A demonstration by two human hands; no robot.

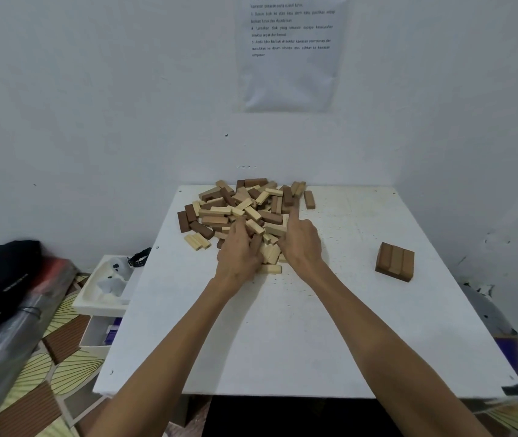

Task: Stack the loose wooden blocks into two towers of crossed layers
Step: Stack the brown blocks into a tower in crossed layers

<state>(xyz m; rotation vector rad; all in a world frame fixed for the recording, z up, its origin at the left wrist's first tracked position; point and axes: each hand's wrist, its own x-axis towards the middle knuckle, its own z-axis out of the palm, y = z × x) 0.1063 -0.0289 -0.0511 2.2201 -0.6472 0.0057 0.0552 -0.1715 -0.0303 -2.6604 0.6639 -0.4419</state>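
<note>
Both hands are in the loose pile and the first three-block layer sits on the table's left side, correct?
Not quite. The head view shows the three-block layer on the right side of the table. The left hand and right hand are indeed in the loose pile.

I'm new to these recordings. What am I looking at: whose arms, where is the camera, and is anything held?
There is no machine: a person works with bare hands, and the single picture comes from a camera worn on the head, looking down. On the white table lies a pile of loose wooden blocks, light and dark. The left hand and right hand reach into its near edge; whether either grips a block cannot be told. To the right, three brown blocks lie side by side, perhaps a tower's first layer.
</note>
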